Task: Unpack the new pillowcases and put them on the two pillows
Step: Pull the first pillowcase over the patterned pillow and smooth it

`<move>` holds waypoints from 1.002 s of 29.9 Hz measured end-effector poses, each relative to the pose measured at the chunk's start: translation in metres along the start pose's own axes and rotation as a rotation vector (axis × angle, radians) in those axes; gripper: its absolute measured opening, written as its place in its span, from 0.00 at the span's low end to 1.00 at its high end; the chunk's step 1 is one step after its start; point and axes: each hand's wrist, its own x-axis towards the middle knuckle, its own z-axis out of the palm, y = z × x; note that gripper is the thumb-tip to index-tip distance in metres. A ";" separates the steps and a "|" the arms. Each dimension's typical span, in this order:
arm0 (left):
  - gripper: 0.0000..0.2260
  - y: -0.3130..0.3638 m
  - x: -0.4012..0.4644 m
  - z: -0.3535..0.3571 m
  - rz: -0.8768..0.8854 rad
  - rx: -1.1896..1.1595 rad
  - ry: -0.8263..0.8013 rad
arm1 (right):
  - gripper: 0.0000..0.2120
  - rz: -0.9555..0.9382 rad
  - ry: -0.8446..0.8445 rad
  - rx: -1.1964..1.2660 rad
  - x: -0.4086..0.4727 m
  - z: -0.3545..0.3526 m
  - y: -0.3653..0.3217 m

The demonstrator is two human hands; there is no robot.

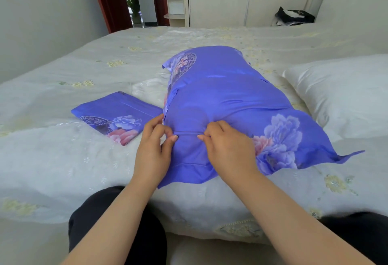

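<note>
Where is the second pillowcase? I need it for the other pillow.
The folded pillowcase lies on the bed, left of the covered pillow, just beyond the left hand.

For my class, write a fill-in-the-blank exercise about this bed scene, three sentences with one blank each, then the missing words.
1. Both the left hand and the right hand pinch the ____ pillowcase on the pillow.
2. The folded pillowcase lies to the ____ of that pillow.
3. The bare pillow at the right is ____ in colour.

Missing words: blue; left; white
</note>
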 end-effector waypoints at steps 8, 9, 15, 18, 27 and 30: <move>0.06 0.024 0.046 0.008 -0.088 0.004 -0.169 | 0.10 0.061 -0.090 0.028 0.024 -0.016 -0.009; 0.07 0.024 0.052 0.009 -0.119 -0.040 -0.224 | 0.11 0.078 -0.117 0.030 0.030 -0.016 -0.009; 0.11 0.033 0.054 0.017 -0.141 0.173 -0.246 | 0.11 0.257 -0.350 0.148 0.062 0.009 0.012; 0.08 0.045 0.018 0.020 0.209 0.486 0.142 | 0.11 0.275 -0.355 0.188 0.065 0.011 0.018; 0.16 0.032 -0.056 0.052 0.273 0.593 0.116 | 0.11 0.215 -0.370 0.211 0.054 0.010 0.014; 0.18 0.027 -0.053 0.058 0.281 0.593 -0.002 | 0.13 0.130 -0.392 0.177 0.056 0.003 0.011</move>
